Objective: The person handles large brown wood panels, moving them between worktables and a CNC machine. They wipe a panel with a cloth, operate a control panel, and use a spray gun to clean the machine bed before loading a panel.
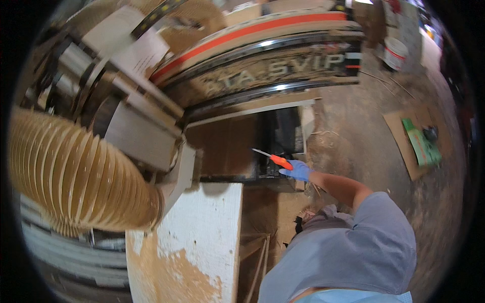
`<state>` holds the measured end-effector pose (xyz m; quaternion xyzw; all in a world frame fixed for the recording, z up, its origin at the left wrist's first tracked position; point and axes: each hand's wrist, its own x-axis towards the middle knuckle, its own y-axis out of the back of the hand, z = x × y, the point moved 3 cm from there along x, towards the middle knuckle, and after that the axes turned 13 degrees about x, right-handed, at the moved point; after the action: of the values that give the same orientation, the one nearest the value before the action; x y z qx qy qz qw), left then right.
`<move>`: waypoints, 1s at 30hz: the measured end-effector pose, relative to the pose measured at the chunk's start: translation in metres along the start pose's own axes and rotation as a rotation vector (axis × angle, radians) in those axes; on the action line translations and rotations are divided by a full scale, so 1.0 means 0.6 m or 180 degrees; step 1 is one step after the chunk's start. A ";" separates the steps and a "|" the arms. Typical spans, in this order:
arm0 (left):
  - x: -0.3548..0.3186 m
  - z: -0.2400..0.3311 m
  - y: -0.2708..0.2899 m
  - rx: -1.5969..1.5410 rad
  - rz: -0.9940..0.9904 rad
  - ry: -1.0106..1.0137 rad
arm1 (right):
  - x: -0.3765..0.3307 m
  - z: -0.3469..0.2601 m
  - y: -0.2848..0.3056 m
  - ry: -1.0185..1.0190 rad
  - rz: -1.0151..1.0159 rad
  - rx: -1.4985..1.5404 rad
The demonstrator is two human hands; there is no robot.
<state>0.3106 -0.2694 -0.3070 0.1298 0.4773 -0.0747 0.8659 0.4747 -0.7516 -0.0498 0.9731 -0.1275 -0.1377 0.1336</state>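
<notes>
My right hand, in a blue glove, is closed around the orange handle of a screwdriver. Its thin metal shaft points up and to the left, over the dark inside of an open box-like frame with a pale rim. Beneath the hand lie dark parts at the frame's right end, too small to make out. The bare right forearm comes in from the grey-sleeved shoulder at the lower right. My left hand does not show.
A ribbed yellowish hose fills the left. Below the frame stands a worn white board. A machine beam with an orange stripe crosses behind. On the floor at right lie cardboard and a green packet; a white bucket stands farther back.
</notes>
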 end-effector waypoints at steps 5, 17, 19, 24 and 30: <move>0.027 0.024 -0.013 0.0520 -0.0297 0.0131 | -0.141 0.171 0.087 0.0532 0.1315 0.1033; 0.040 0.129 -0.202 0.1697 -0.0597 -0.0317 | -0.246 0.132 0.536 0.1543 0.3613 0.1642; 0.036 0.153 -0.271 0.1795 -0.0605 -0.0422 | -0.218 0.090 0.627 0.1870 0.3424 0.2157; 0.015 0.178 -0.475 0.1985 -0.0707 -0.0566 | -0.112 0.032 0.804 0.1601 0.2860 0.2363; -0.007 0.167 -0.719 0.1518 -0.1186 -0.0810 | -0.049 0.016 0.835 0.1089 0.1848 0.2028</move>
<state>0.2801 -0.7113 -0.3184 0.2290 0.3499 -0.3572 0.8352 0.3386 -1.2120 0.0963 0.8984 -0.4068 0.1141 -0.1200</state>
